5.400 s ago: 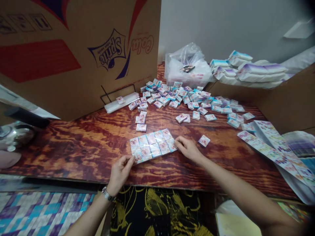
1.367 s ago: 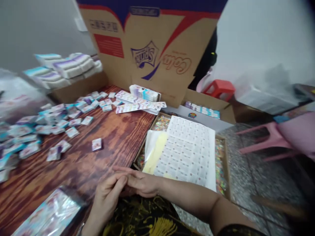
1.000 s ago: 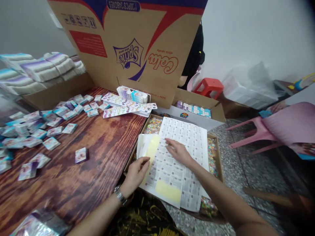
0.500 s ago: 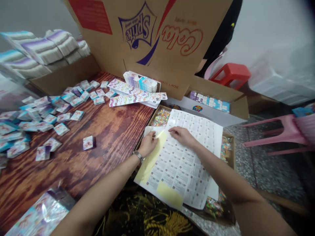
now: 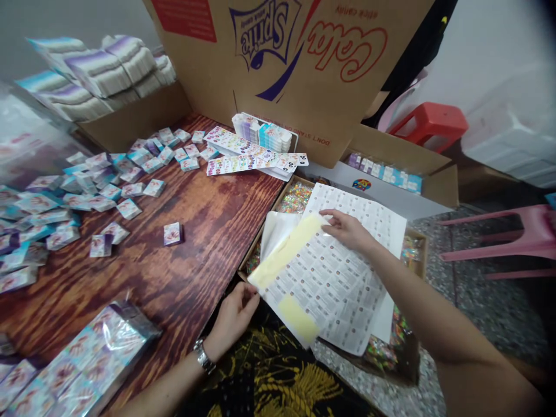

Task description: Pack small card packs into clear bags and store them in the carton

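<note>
A sheet of printed labels (image 5: 299,272), with bare yellow backing along its left side and lower edge, lies tilted over other label sheets (image 5: 377,223). My right hand (image 5: 347,231) pinches its upper corner. At the lower left corner, my left hand (image 5: 237,313) has its fingers closed on the sheet's edge; a silver watch is on that wrist. Under the sheets stands an open carton (image 5: 299,191) of small, colourful wrapped pieces. A folded white paper (image 5: 280,229) sits at the carton's left side, beside the yellow strip.
Many small printed boxes (image 5: 99,185) are scattered on the wooden table (image 5: 204,231), with a plastic-wrapped pack (image 5: 91,359) in front. Sticker strips (image 5: 247,162) lie near a tall cardboard flap (image 5: 269,69). Red (image 5: 438,124) and pink stools (image 5: 508,231) stand on the right.
My left hand has moved down and toward me, from the sheet's upper left to its lower left corner. The sheet has turned a little; my right hand stays at its top.
</note>
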{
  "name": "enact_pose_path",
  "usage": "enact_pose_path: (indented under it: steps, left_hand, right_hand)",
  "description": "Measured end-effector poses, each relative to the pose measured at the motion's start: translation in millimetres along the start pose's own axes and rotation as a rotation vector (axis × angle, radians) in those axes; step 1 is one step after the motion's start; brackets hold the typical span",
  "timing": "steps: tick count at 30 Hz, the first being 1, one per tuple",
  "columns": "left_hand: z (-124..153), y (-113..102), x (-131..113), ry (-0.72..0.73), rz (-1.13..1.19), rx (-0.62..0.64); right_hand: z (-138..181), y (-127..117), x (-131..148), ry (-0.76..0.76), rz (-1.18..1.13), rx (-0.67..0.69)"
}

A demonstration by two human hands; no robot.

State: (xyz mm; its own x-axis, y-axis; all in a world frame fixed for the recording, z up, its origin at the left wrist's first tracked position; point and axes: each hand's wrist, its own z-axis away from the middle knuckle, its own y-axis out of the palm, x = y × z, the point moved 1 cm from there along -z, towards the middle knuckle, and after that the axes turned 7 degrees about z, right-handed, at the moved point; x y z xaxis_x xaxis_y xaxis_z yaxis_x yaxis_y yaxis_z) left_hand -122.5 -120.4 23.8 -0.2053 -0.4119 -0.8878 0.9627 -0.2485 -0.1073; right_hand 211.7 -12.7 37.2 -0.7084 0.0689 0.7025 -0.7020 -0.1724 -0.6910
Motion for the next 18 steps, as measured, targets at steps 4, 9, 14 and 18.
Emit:
enact_pose_path:
  steps: [4, 9, 14, 18]
  left_hand:
    - [4, 11, 9, -0.085, 0.074, 0.005]
    - [2, 13, -6, -0.100, 0.238, -0.037]
    - [-11, 20, -12, -0.082, 0.414, -0.083]
    - [-16, 25, -9, -0.042, 0.446, -0.073]
  right_hand:
    - [7, -5, 3, 0.024, -0.205, -0.044]
    - [20, -8, 8, 0.044, -0.069, -0.082]
    - [26, 20, 40, -0.104, 0.547, -0.235]
    - [25, 84, 86, -0.418, 0.680, 0.038]
